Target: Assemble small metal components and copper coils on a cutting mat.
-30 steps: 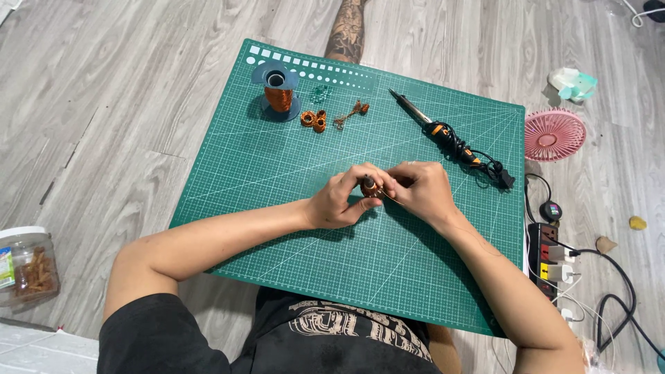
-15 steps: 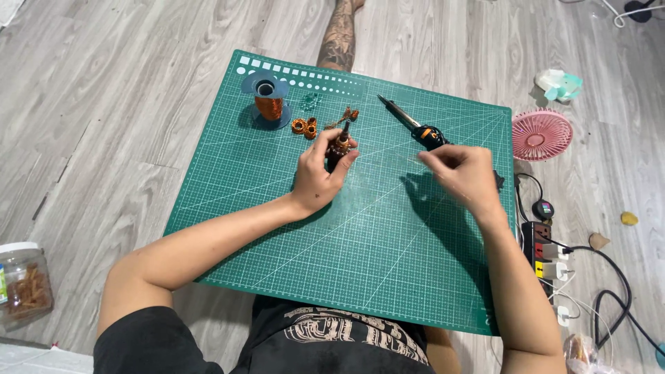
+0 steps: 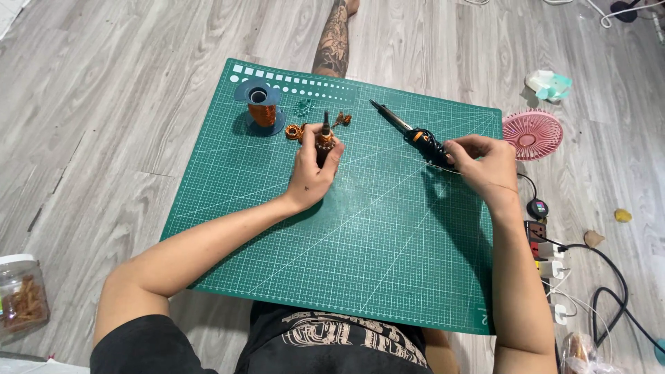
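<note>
**Coil in one hand, iron in the other**

The small copper-wound motor armature with its dark shaft (image 3: pixel 324 137) stands upright, clasped in the left hand (image 3: pixel 312 173) over the far part of the green cutting mat (image 3: pixel 346 235). The right hand (image 3: pixel 481 163) closes on the black-and-orange soldering iron's handle (image 3: pixel 422 140). Best to keep the armature steady and lift the iron by its handle, tip pointed away.

A cutting mat (image 3: pixel 360 228) is laid on the floor (image 3: pixel 104 125), and a wire spool (image 3: pixel 262 111) is stood at its far left corner with 1 small coil (image 3: pixel 294 131) just to its right. A wound part (image 3: pixel 324 138) is held upright by the left hand (image 3: pixel 315 170) right of that coil, and a soldering iron (image 3: pixel 409 131) is gripped at its handle by the right hand (image 3: pixel 481 163) near the mat's right edge. A fan (image 3: pixel 532 134) and a power strip (image 3: pixel 544 249) are set off the mat to the right, and a jar (image 3: pixel 21 298) is placed near left.
</note>
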